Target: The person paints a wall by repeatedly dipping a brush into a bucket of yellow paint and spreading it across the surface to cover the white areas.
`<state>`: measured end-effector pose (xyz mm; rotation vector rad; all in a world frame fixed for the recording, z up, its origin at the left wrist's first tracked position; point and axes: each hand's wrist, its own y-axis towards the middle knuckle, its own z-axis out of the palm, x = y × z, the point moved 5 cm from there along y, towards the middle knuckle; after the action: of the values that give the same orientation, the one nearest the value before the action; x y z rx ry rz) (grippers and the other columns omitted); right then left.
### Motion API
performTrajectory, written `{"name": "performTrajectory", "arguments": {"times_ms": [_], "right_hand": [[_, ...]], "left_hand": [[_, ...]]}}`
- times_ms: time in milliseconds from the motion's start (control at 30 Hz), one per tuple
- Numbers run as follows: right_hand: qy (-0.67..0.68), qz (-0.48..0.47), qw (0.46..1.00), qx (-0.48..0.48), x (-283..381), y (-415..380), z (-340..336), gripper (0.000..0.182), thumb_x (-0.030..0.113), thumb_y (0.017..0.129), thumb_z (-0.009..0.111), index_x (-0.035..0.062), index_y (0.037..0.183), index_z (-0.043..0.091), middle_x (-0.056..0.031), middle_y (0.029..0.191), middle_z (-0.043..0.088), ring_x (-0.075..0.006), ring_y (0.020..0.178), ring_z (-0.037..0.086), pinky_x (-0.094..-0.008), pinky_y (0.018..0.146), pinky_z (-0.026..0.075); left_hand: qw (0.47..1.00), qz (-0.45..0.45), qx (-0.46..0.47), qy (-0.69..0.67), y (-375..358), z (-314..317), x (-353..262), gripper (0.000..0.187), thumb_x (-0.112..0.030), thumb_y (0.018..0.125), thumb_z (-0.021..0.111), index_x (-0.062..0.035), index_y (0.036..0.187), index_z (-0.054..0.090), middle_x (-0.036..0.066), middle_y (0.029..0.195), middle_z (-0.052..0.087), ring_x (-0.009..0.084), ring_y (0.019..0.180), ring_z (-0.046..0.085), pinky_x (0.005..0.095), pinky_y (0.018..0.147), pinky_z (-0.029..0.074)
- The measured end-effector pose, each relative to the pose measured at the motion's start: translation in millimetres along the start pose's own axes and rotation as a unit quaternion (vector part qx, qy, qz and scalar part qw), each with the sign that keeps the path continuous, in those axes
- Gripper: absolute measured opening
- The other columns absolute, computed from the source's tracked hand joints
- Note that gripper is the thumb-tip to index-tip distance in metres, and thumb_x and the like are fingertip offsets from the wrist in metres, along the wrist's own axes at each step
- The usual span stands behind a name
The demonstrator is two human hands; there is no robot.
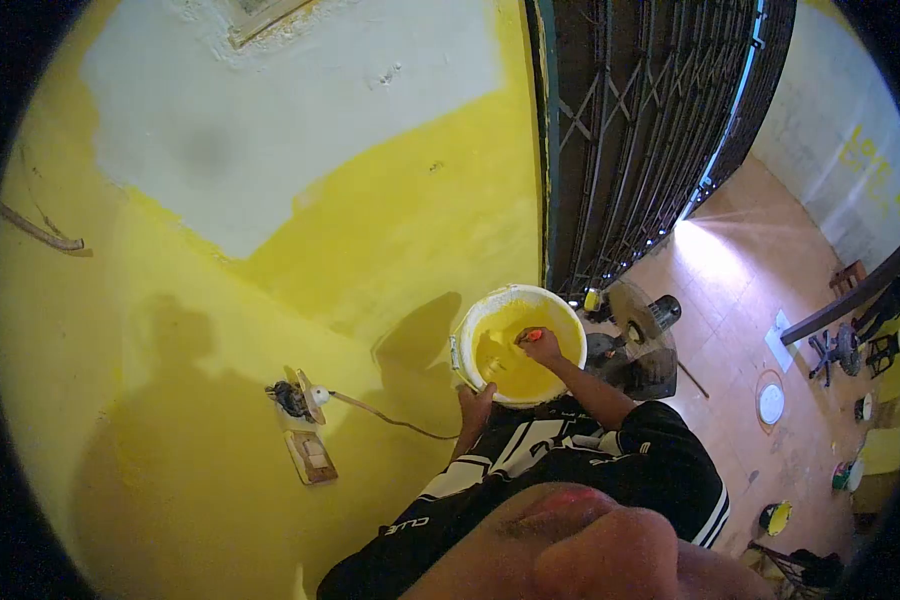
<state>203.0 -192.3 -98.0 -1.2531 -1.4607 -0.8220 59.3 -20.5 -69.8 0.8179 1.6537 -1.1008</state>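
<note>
A white bucket [454, 352] holds yellow paint [510, 372] and stands close in front of my body, tilted toward my view. My left hand [476, 402] grips its near-left rim, thumb over the edge. Inside the opening, my right hand [542, 347] is closed around what looks like a paintbrush with an orange handle [536, 335]. The working end of that brush is hidden by my hand or by the paint.
On the left, the wall [420, 220] is partly yellow, partly pale. An opened socket [316, 394] carries a plugged-in cable above a switch plate [311, 457]. A folding metal gate [640, 130] rises beyond the bucket. A dark machine [635, 350] and several paint containers [775, 517] stand on the tiled floor.
</note>
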Motion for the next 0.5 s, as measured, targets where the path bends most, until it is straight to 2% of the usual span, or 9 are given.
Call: {"name": "performTrajectory", "arguments": {"times_ms": [33, 100, 133, 200, 233, 300, 333, 400, 500], "right_hand": [[0.0, 0.0, 1.0, 0.0, -9.8, 2.5, 2.5, 0.005, 0.008, 0.068, 0.065, 0.0061, 0.073, 0.064, -0.0028, 0.071, 0.064, -0.014, 0.066, 0.06, -0.0278, 0.061, 0.049], [-0.007, -0.087, 0.996, -0.003, -17.8, 5.4, 7.3, 0.008, 0.006, 0.068, 0.066, 0.0047, 0.075, 0.064, -0.0029, 0.069, 0.063, -0.0128, 0.059, 0.059, -0.026, 0.053, 0.049], [-0.007, -0.088, 0.996, -0.003, -16.2, 4.4, 5.4, 0.008, 0.006, 0.068, 0.066, 0.0047, 0.075, 0.064, -0.0029, 0.069, 0.063, -0.0128, 0.059, 0.059, -0.026, 0.053, 0.049], [-0.007, -0.005, 0.997, 0.076, -6.8, -0.5, 2.6, 0.011, 0.006, 0.069, 0.066, 0.0035, 0.079, 0.062, -0.0048, 0.071, 0.062, -0.0126, 0.056, 0.059, -0.024, 0.048, 0.048], [-0.009, -0.007, 0.997, 0.075, -3.1, 2.2, -0.3, 0.011, 0.006, 0.069, 0.066, 0.0035, 0.079, 0.062, -0.0048, 0.071, 0.062, -0.0126, 0.056, 0.059, -0.024, 0.048, 0.048], [0.182, 0.091, 0.977, 0.065, -5.5, 4.7, -2.0, 0.01, 0.007, 0.071, 0.066, 0.0035, 0.079, 0.061, -0.0055, 0.07, 0.06, -0.0138, 0.054, 0.059, -0.0244, 0.049, 0.049], [0.181, 0.091, 0.977, 0.064, 11.6, 1.2, -6.9, 0.01, 0.007, 0.071, 0.066, 0.0035, 0.079, 0.061, -0.0055, 0.07, 0.06, -0.0138, 0.054, 0.059, -0.0244, 0.049, 0.049], [0.283, 0.125, 0.95, 0.038, 41.0, -4.8, -18.3, 0.011, 0.008, 0.072, 0.067, 0.0028, 0.079, 0.06, -0.0055, 0.066, 0.059, -0.0143, 0.053, 0.058, -0.0243, 0.048, 0.048], [0.293, 0.178, 0.939, 0.036, 37.0, -4.6, -17.4, 0.009, 0.008, 0.073, 0.066, 0.0032, 0.078, 0.06, -0.0049, 0.062, 0.057, -0.0145, 0.051, 0.058, -0.0261, 0.049, 0.05]], "left_hand": [[1.0, 0.0, 0.0, 0.0, -6.6, 0.9, -17.2, 0.035, -0.022, 0.071, 0.066, 0.0053, 0.09, 0.054, 0.013, 0.081, 0.056, 0.0231, 0.069, 0.053, 0.0396, 0.063, 0.041], [0.999, -0.039, -0.01, 0.032, -23.5, 0.9, -52.3, 0.04, -0.026, 0.071, 0.067, 0.006, 0.088, 0.05, 0.013, 0.081, 0.052, 0.0226, 0.072, 0.049, 0.0408, 0.064, 0.04], [0.999, -0.038, -0.01, 0.031, -30.4, 1.5, -67.0, 0.04, -0.026, 0.071, 0.067, 0.006, 0.088, 0.05, 0.013, 0.081, 0.052, 0.0226, 0.072, 0.049, 0.0408, 0.064, 0.04], [0.998, -0.007, -0.051, 0.029, -37.9, 0.4, -89.6, 0.029, -0.018, 0.066, 0.064, 0.0054, 0.083, 0.06, 0.013, 0.077, 0.062, 0.0227, 0.067, 0.058, 0.0365, 0.063, 0.045], [0.998, -0.005, -0.051, 0.027, -32.4, 0.7, -82.3, 0.029, -0.018, 0.066, 0.064, 0.0054, 0.083, 0.06, 0.013, 0.077, 0.062, 0.0227, 0.067, 0.058, 0.0365, 0.063, 0.045], [0.994, -0.022, -0.054, 0.098, -21.0, -3.7, -52.1, 0.029, -0.02, 0.065, 0.065, 0.0045, 0.081, 0.061, 0.014, 0.076, 0.063, 0.024, 0.067, 0.058, 0.0365, 0.063, 0.045], [0.994, -0.021, -0.053, 0.097, -20.9, -3.7, -48.1, 0.029, -0.02, 0.065, 0.065, 0.0045, 0.081, 0.061, 0.014, 0.076, 0.063, 0.024, 0.067, 0.058, 0.0365, 0.063, 0.045], [0.99, 0.015, -0.076, 0.119, -18.7, -5.3, -51.3, 0.029, -0.019, 0.065, 0.064, 0.0045, 0.081, 0.062, 0.013, 0.075, 0.063, 0.0254, 0.068, 0.059, 0.0361, 0.064, 0.045], [0.989, 0.007, -0.017, 0.147, -18.4, -7.5, -57.3, 0.032, -0.02, 0.065, 0.064, 0.0044, 0.085, 0.061, 0.015, 0.078, 0.063, 0.0279, 0.07, 0.06, 0.037, 0.066, 0.045]]}}
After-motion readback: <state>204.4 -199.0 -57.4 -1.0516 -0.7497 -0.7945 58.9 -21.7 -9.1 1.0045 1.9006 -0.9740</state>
